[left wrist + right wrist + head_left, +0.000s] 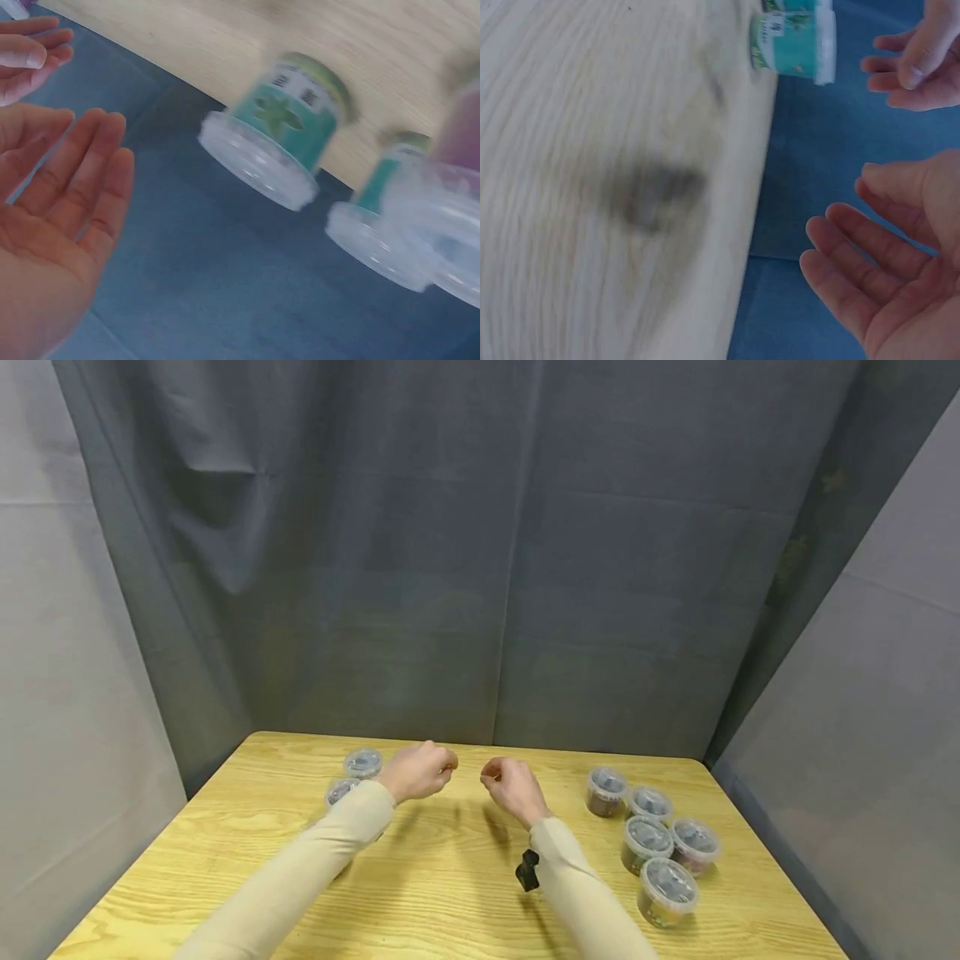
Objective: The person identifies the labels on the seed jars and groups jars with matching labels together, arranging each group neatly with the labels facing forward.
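Note:
Above the middle of the table my left hand (422,771) hangs with loosely bent fingers and holds nothing. My right hand (514,789) faces it a short gap away, also holding nothing. In the left wrist view the fingers (79,176) are spread a little and the palm shows. Fingers (855,262) in the right wrist view look relaxed as well. Nearest the left hand are clear-lidded plastic tubs, one at the back (363,763) and one (342,790) partly behind the forearm. A teal label with a green leaf-like picture marks one tub (289,112).
A wooden table (450,893) stands before a dark grey curtain (420,543), with pale panels at both sides. Toward the right stands a group of several lidded tubs, the closest one (667,893) at the front. A black device (528,870) is strapped at the right wrist.

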Available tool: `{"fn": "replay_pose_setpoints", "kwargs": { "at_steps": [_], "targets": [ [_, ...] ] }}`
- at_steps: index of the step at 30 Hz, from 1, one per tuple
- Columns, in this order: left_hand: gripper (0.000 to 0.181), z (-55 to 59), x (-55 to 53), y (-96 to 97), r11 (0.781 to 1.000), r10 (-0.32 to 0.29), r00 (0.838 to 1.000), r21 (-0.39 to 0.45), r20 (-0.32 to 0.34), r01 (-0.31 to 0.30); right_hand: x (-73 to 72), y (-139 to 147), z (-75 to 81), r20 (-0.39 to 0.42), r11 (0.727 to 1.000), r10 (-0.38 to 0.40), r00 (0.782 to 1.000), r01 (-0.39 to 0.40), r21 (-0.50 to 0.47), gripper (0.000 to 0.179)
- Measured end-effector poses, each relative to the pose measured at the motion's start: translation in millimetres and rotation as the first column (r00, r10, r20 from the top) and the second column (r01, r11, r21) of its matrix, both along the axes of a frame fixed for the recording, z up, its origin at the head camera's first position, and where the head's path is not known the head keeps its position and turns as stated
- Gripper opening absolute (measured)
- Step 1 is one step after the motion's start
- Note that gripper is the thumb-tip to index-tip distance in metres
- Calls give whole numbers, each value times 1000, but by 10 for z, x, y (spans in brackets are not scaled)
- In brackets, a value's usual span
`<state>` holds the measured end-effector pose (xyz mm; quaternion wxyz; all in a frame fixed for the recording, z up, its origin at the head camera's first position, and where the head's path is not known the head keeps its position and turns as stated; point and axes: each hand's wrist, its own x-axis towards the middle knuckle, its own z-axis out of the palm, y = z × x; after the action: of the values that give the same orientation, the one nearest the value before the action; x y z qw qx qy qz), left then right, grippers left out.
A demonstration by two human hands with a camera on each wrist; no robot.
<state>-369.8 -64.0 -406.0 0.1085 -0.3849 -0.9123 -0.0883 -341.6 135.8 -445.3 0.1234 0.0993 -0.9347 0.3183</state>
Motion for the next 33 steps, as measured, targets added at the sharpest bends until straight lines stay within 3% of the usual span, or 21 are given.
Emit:
{"fn": "replay_pose_setpoints", "kwargs": {
  "at_steps": [7,18,23,27,33],
  "targets": [
    [16,-49,47,268,1000,-6,998,20,-56,7,126,237,57,-22,999,-30,999,30,-17,8],
    [15,-235,164,634,983,55,986,183,-158,-26,233,533,20,-28,999,-40,999,39,-28,7],
    [14,-343,188,739,972,66,995,231,-81,-46,294,633,40,-10,998,-46,999,46,-31,10],
    [14,-443,216,816,963,26,1000,268,-1,-25,379,736,72,4,997,-76,997,76,-31,11],
    [15,-518,297,962,958,-40,998,286,57,22,559,986,184,62,995,-97,993,97,8,19]
  ]
}}
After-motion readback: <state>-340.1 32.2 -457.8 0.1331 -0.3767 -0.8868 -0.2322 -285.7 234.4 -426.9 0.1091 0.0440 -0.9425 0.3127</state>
